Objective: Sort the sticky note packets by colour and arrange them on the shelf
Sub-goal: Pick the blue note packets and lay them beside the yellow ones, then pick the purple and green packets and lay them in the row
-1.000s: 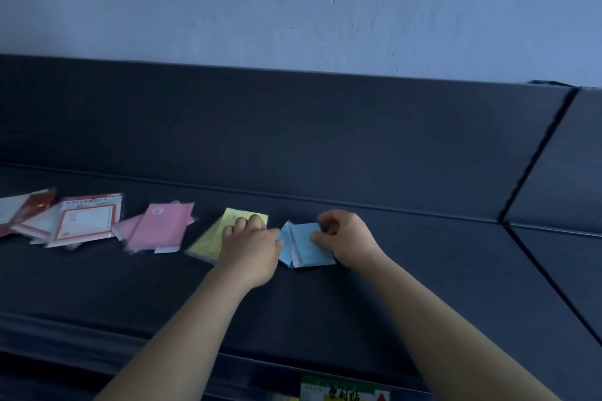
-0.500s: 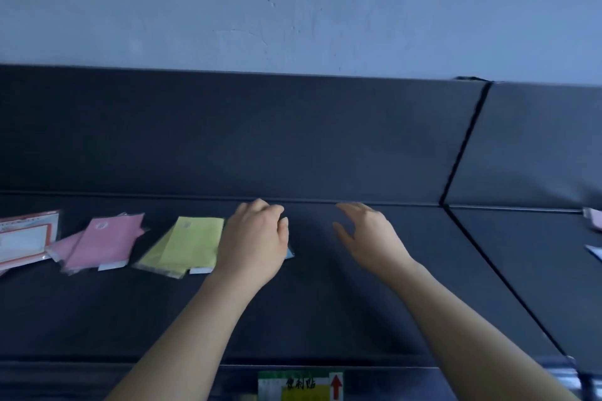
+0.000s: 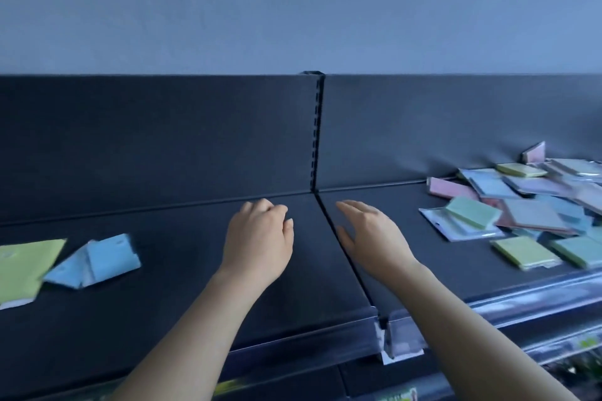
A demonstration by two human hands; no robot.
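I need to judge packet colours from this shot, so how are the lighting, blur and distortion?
Head view: dim, with a blue cast that dulls colours; the mixed pile at the right edge is smeared by blur; the blue packets at the left are soft; left hand and right hand look sharper; the shelf lines slant from the wide lens.

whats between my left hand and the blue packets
Only bare dark shelf, as the head view shows: nothing lies between the left hand and the blue packets.
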